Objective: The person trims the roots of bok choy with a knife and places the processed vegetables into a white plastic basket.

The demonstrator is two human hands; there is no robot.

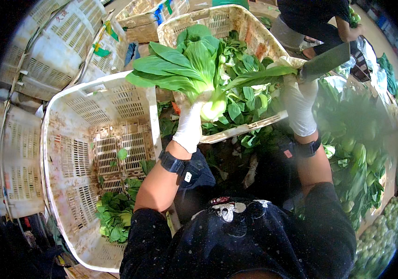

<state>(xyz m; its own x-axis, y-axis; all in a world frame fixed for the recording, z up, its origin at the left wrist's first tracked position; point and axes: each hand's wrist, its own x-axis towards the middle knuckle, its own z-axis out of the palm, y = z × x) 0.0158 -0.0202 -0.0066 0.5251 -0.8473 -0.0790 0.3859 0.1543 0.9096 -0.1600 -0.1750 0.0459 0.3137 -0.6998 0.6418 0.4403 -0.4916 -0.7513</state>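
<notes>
My left hand (pixel 189 120), in a white glove, grips a large head of bok choy (pixel 204 69) near its pale base. The leaves fan up and to the left over a dirty white plastic crate (pixel 265 31) in front of me. In my right hand (pixel 300 104), also gloved, is a cleaver-like knife (pixel 328 62), its broad blade pointing up and right. The same hand pinches the tip of one long green leaf (pixel 261 77) that stretches back towards the head. Whether that leaf is still joined at the base, I cannot tell.
Loose leaves (pixel 235 110) fill the front crate. Left of me, a larger crate (pixel 49 150) holds a small bunch of greens (pixel 115 216). Bok choy is heaped (pixel 359 164) at right, beside bagged produce (pixel 383 237). Another person (pixel 310 21) works at upper right. Crates (pixel 56 45) stand at far left.
</notes>
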